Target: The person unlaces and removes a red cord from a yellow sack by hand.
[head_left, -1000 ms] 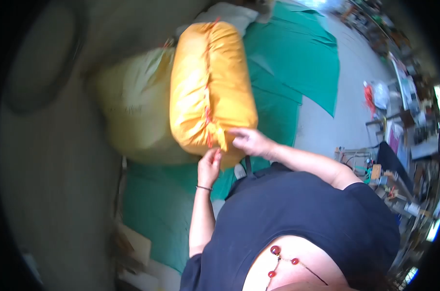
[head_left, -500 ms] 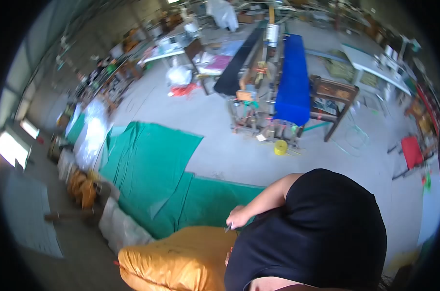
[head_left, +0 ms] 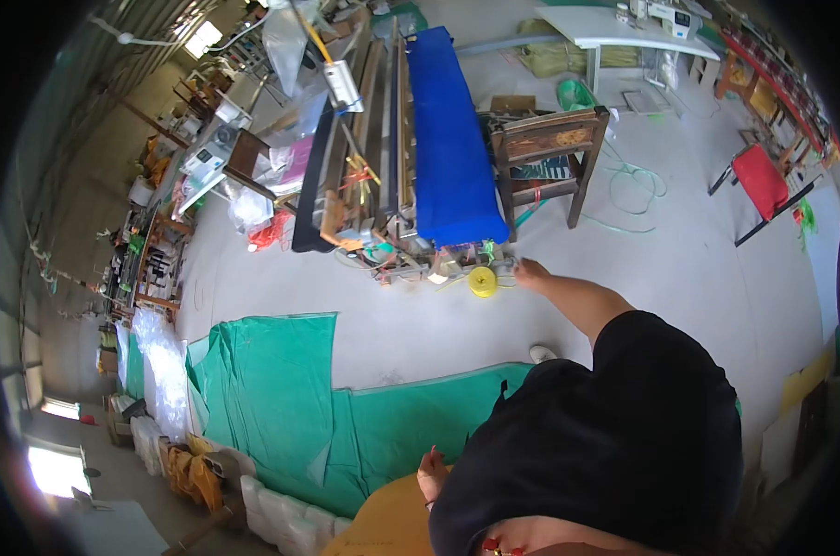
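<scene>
My right hand [head_left: 532,274] is stretched forward at the end of a bent arm, its fingers closed. A small greyish tip shows at the fingers, too small to name for certain. Behind it in the picture lie a yellow roll of twine [head_left: 482,282] and the end of a bench with blue cloth [head_left: 452,139]. Low beside my body, my left hand [head_left: 431,476] has curled fingers, with a small red spot at the tip. It is close to a full orange-yellow sack [head_left: 387,519], and I cannot tell whether it touches. Green sheeting [head_left: 271,389] spreads over the floor beyond.
A wooden chair [head_left: 549,153] stands by the blue cloth, and a red chair [head_left: 761,181] is at the right. White wrapped packs [head_left: 285,514] border the green sheeting. A white table [head_left: 582,28] with a sewing machine [head_left: 675,18] is at the back. Green cord [head_left: 642,185] lies loose on the floor.
My view has turned right. My right hand, earlier over the sack with a small pointed metal tool, has swung up and away from it. Less of the sack shows, and my left hand shows more.
</scene>
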Tool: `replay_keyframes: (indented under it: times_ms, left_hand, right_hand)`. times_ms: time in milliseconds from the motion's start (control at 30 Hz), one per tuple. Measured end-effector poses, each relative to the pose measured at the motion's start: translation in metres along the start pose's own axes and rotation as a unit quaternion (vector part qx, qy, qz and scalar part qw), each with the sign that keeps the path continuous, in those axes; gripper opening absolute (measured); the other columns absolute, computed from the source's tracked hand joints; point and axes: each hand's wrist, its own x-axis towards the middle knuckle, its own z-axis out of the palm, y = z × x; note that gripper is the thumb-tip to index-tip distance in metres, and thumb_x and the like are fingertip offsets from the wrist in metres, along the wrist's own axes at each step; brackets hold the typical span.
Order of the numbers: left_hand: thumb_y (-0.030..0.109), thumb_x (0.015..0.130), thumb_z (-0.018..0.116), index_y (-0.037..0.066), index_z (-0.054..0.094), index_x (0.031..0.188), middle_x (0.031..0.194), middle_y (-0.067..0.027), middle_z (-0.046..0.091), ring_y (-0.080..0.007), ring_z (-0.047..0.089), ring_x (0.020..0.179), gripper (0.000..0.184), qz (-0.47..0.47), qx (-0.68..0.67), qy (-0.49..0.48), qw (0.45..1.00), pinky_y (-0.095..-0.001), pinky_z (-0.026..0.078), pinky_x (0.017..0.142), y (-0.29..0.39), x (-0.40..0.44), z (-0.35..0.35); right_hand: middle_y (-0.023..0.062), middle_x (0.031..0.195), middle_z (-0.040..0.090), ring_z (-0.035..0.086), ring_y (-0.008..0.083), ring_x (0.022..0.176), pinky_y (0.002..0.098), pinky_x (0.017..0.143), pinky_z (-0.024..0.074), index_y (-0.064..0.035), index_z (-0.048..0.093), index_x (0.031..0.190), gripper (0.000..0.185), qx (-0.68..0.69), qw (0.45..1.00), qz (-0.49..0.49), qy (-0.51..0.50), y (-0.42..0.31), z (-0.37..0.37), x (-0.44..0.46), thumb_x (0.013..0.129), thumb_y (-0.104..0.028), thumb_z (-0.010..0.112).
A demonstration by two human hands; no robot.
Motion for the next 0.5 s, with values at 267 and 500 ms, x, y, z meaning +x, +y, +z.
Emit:
replay_keyframes:
  times_ms: [267, 500]
  left_hand:
    - [0.025, 0.092, 0.055, 0.007, 0.068, 0.087, 0.078, -0.0142, 0.068, -0.0284, 0.066, 0.071, 0.022, 0.034, 0.0, -0.054, 0.998, -0.0372, 0.05, 0.065, 0.058, 0.045, 0.056]
    - [0.028, 0.093, 0.054, 0.009, 0.068, 0.091, 0.083, -0.0141, 0.068, -0.0309, 0.067, 0.078, 0.023, 0.106, 0.028, -0.095, 0.989, -0.0378, 0.051, 0.067, 0.079, 0.069, 0.06]
  right_hand:
    - [0.0272, 0.107, 0.062, 0.062, 0.04, 0.1, 0.0447, 0.085, 0.0511, 0.0042, 0.057, 0.109, 0.035, 0.316, 0.927, 0.124, 0.162, -0.021, -0.113, 0.156, 0.082, -0.018, 0.057]
    - [0.0196, 0.095, 0.063, 0.062, 0.0335, 0.092, 0.0421, 0.078, 0.05, -0.0029, 0.058, 0.102, 0.038, 0.235, 0.971, 0.01, 0.029, -0.046, -0.033, 0.147, 0.079, -0.032, 0.067]
